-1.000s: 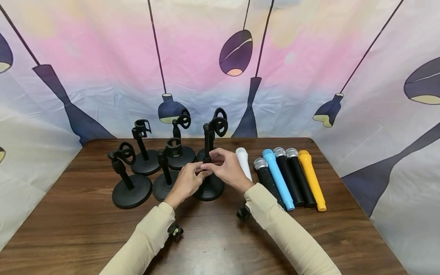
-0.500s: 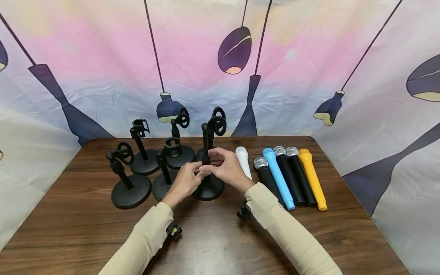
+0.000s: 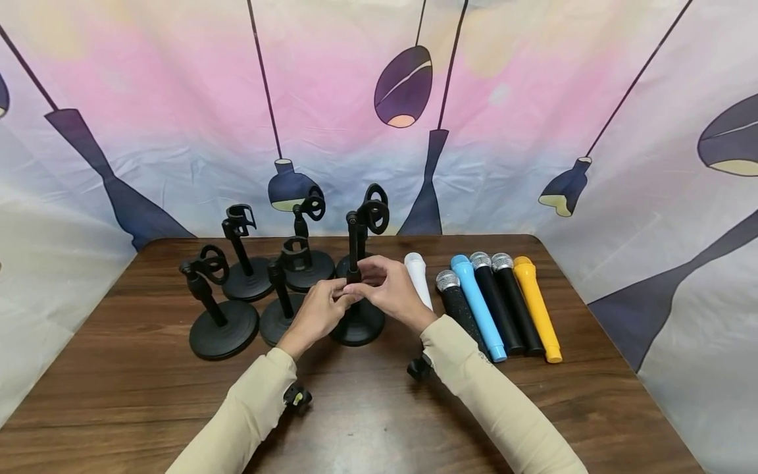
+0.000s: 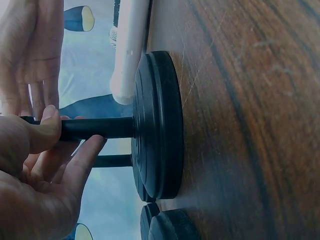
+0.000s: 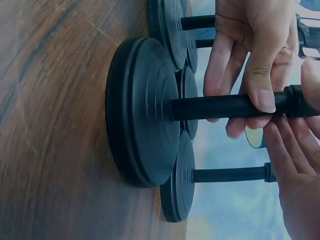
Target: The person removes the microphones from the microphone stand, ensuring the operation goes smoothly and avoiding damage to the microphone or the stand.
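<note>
Both hands are at one upright black desktop microphone stand (image 3: pixel 359 325), whose round base rests on the table. My left hand (image 3: pixel 320 313) pinches its stem between thumb and fingers; in the right wrist view, the left thumb (image 5: pixel 265 100) presses along the stem just below a collar. Higher up, my right hand (image 3: pixel 393 289) grips around the collar with thumb and fingers. In the left wrist view, the base (image 4: pixel 160 125) stands flat, with the left hand (image 4: pixel 45 190) around the stem. Fingers partly hide the collar. A ring-shaped clip (image 3: pixel 374 216) shows above the hands; another stand's clip overlaps behind.
Several other black stands (image 3: pixel 225 329) stand to the left and behind. To the right lie microphones: a white one (image 3: pixel 418 276), a speckled black one (image 3: pixel 460 309), a light blue one (image 3: pixel 478 306), two black ones (image 3: pixel 516 303) and a yellow one (image 3: pixel 537 309). A printed curtain (image 3: pixel 503 131) hangs behind the table.
The head view shifts slightly. Both hands stay at the same stand's stem and collar, with hardly any visible movement.
</note>
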Demonstrator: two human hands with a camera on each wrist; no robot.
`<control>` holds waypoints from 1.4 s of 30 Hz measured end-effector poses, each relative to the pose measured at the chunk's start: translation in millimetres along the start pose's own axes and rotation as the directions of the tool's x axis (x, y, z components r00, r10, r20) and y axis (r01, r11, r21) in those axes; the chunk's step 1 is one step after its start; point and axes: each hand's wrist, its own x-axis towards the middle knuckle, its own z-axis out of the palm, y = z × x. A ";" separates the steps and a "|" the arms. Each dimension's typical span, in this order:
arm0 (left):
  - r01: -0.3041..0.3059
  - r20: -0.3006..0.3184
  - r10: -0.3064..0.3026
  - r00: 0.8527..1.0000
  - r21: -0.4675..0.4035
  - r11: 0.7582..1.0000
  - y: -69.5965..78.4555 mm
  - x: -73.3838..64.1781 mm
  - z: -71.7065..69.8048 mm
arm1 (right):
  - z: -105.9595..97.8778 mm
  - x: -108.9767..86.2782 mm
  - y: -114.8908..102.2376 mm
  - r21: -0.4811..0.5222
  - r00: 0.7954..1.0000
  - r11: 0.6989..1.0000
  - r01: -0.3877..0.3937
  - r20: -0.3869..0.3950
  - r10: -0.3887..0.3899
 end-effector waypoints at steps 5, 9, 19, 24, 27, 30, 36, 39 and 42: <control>0.005 0.007 -0.005 1.000 -0.022 1.000 0.3 0.1 0.6 | 1.4 0.0 2.0 0.001 1.000 1.000 0.024 -0.012 -0.024; 0.013 0.004 -0.013 1.000 -0.038 0.999 -0.2 0.1 -0.7 | 0.7 1.3 0.4 0.004 1.000 1.000 0.017 0.011 -0.017; 0.016 0.008 -0.016 1.000 -0.106 0.994 -2.7 1.6 -1.9 | -1.6 1.9 -2.0 -0.011 0.999 1.000 -0.023 0.028 0.024; 0.022 0.020 -0.019 1.000 -0.127 0.992 -4.1 1.1 -2.5 | -1.5 1.6 -2.7 0.033 0.999 0.999 -0.041 0.037 0.039; 0.017 0.024 -0.014 1.000 -0.126 0.992 -3.6 1.1 -2.7 | -0.7 1.4 -1.8 0.055 0.998 0.997 -0.050 0.027 0.049; 0.014 0.027 -0.010 1.000 -0.125 0.992 -2.9 1.4 -2.5 | 0.5 1.3 -0.5 0.049 0.999 0.998 -0.043 0.010 0.042; 0.019 0.016 -0.018 1.000 -0.111 0.994 -0.6 0.8 -2.5 | 2.1 1.9 -0.1 0.035 0.999 0.999 -0.039 -0.005 0.039; 0.022 0.017 -0.020 1.000 -0.097 0.995 -0.3 0.6 -2.4 | 2.1 1.8 -0.7 0.034 0.999 0.998 -0.048 0.002 0.048; 0.007 0.001 -0.007 1.000 -0.035 0.999 -0.2 -0.6 -2.7 | 0.2 0.4 -2.8 0.025 0.996 0.997 -0.079 0.030 0.078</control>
